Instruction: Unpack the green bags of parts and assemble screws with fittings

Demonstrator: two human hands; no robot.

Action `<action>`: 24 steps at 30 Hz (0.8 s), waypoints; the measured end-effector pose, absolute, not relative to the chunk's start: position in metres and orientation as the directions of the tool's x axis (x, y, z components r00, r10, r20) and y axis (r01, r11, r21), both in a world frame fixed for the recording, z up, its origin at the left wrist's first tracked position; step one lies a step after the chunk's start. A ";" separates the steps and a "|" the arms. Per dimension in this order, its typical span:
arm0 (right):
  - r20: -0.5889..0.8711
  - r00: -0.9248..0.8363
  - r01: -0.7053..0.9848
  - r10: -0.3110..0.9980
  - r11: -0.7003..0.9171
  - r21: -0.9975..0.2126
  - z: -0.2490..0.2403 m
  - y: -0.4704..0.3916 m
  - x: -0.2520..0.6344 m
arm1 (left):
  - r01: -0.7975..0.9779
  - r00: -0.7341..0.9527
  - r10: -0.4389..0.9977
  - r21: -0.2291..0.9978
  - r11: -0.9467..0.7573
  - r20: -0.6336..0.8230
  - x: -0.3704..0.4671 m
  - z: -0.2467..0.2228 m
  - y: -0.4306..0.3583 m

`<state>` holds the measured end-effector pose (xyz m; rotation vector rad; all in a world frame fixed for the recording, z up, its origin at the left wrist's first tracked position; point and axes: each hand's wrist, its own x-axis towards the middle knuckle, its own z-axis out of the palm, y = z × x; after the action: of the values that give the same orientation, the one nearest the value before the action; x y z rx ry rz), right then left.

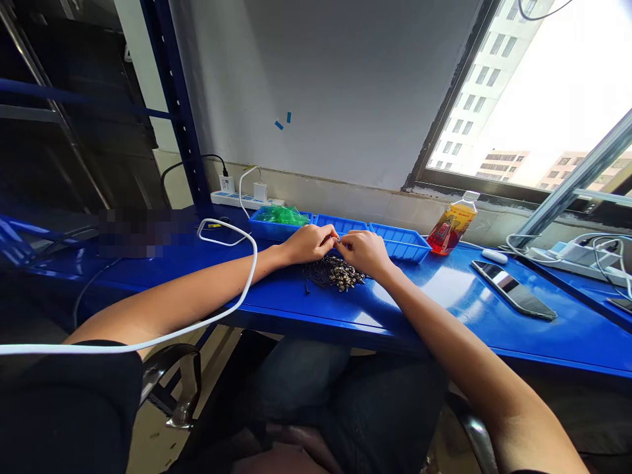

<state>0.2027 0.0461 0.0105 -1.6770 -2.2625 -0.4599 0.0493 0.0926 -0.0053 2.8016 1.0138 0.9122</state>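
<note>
My left hand [309, 244] and my right hand [366, 253] meet over the blue table, fingertips pinched together. A tiny item seems to sit between them, too small and covered to name. Just below lies a heap of shiny brass-coloured metal pieces [345, 275]. Dark screws [320, 271] lie against its left side, with one [307, 288] a little apart. Behind my hands is a row of blue plastic trays. The left tray [264, 228] holds green plastic pieces [281, 215]; the middle tray [345, 225] is partly hidden by my hands, and the right tray [407, 245] stands beyond my right hand.
A drink bottle [451, 224] stands right of the trays. Farther right lie a phone [514, 289] and a power strip [577, 255] with cables. A white cable [251, 276] loops across my left forearm. Another power strip [247, 199] sits by the wall.
</note>
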 end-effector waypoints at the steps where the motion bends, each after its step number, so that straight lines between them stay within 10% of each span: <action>1: 0.412 -0.284 0.958 0.866 0.272 0.087 0.010 0.046 0.203 | 0.576 0.616 0.593 0.216 -0.788 0.519 0.049 -0.005 0.093; 24: 0.391 -0.283 0.959 0.876 0.268 0.093 0.011 0.047 0.205 | 0.547 0.634 0.563 0.207 -0.811 0.530 0.049 -0.006 0.091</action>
<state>0.2046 0.0468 0.0114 -1.6951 -2.2795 -0.4569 0.0494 0.0915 -0.0057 2.8157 0.9572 0.9279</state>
